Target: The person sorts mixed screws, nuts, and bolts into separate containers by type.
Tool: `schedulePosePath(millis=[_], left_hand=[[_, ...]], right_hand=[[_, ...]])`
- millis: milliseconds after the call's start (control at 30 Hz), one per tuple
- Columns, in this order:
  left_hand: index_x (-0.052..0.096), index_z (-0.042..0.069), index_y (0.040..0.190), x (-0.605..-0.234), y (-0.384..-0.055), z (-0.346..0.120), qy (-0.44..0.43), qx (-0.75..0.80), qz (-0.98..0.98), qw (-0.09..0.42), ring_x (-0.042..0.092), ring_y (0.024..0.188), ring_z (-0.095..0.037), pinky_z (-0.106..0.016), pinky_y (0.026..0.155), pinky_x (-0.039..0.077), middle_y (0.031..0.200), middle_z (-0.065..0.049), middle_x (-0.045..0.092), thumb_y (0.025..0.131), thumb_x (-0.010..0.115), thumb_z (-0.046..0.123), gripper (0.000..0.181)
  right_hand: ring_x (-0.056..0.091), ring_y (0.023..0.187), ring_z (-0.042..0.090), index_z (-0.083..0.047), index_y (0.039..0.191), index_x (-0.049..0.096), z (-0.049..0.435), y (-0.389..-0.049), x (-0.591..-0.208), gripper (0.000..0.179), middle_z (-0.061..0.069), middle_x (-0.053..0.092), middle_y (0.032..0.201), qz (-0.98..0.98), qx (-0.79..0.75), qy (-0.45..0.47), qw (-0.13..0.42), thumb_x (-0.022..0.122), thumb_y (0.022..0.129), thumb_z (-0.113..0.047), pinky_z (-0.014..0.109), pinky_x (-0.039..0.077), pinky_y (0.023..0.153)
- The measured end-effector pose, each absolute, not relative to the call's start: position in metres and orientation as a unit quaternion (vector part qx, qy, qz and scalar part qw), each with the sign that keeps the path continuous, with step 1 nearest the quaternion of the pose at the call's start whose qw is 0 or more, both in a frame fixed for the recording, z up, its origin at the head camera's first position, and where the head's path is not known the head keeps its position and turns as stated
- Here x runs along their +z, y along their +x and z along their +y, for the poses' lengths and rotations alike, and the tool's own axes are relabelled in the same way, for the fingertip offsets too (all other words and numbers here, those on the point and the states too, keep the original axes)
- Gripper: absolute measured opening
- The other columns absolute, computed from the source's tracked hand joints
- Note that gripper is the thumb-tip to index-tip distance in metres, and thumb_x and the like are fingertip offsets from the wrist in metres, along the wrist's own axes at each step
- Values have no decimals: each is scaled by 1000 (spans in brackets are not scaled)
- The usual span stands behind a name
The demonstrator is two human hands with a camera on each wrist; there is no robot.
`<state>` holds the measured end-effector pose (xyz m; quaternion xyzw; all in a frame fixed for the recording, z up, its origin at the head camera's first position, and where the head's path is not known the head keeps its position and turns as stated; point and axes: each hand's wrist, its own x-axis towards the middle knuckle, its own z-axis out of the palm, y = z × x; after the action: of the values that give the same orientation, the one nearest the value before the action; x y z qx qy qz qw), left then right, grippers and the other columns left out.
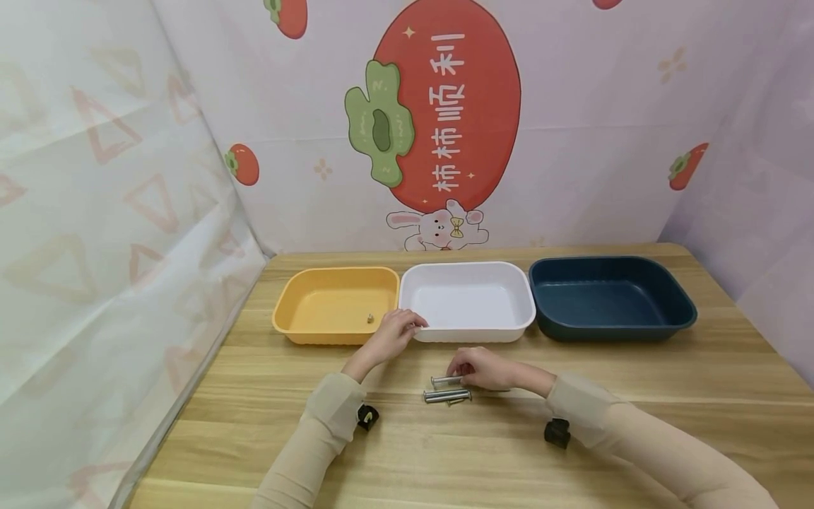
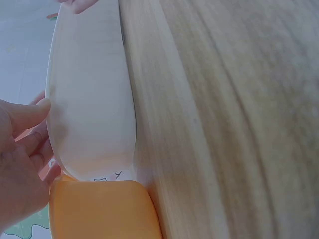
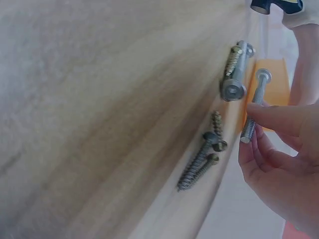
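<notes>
My left hand (image 1: 392,334) grips the near rim of the white tray (image 1: 473,336) by its left corner. In the left wrist view the thumb lies on the outer wall (image 2: 94,99) and the fingers reach over the rim. My right hand (image 1: 486,368) pinches a silver bolt (image 3: 259,93) between thumb and fingers, its round flat head pointing away and its threaded end near the fingertips. Just beside it on the table lie thicker silver bolts (image 1: 446,396) with a small brass-coloured screw (image 1: 455,402). Several dark and brass-coloured screws (image 3: 199,167) form another small group in the right wrist view.
To the left of the white tray stands a yellow tray (image 1: 337,338) with a small metal piece (image 1: 370,318) in it. A dark blue tray (image 1: 613,331) stands on the right. All three line the back of the wooden table (image 1: 445,466), before a printed cloth backdrop (image 1: 572,191).
</notes>
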<state>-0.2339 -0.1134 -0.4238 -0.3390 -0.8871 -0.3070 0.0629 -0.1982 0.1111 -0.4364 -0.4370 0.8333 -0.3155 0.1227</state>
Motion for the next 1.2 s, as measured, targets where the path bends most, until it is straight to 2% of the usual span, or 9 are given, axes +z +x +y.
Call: schedulePosePath(millis=[433,600,1000,1200], left_hand=[[62,6,93,-424,-236,-113,-337,-304,-889,57,53,88,-20,-41,90,31,90,-5,62,83,55,0,13],[61,5,93,-425,-235,-114,-338,-305,-888,56,53,87,-20,-42,90,31,89,-5,62,83,54,-1,13],[61,6,95,-424,-233,-113,-335,-309,-889,46,52,90,-21,-42,92,30,92,-5,62,83,54,0,14],[60,5,95,-423,-233,-114,-332,-307,-891,40,52,91,-22,-43,92,29,93,-6,62,84,53,1,13]], right_hand=[[51,75,10,-3,97,64,125,-200,-411,22,1,58,84,840,-331,-417,100,56,78,7,24,46,67],[51,75,12,-1,94,64,130,-204,-406,20,5,58,84,841,-335,-417,76,57,78,8,25,45,66],[53,72,13,1,94,64,150,-224,-387,19,4,57,80,856,-317,-407,37,60,77,8,25,46,63],[52,72,15,3,95,63,155,-237,-381,18,8,56,79,864,-304,-399,39,59,78,7,26,45,63]])
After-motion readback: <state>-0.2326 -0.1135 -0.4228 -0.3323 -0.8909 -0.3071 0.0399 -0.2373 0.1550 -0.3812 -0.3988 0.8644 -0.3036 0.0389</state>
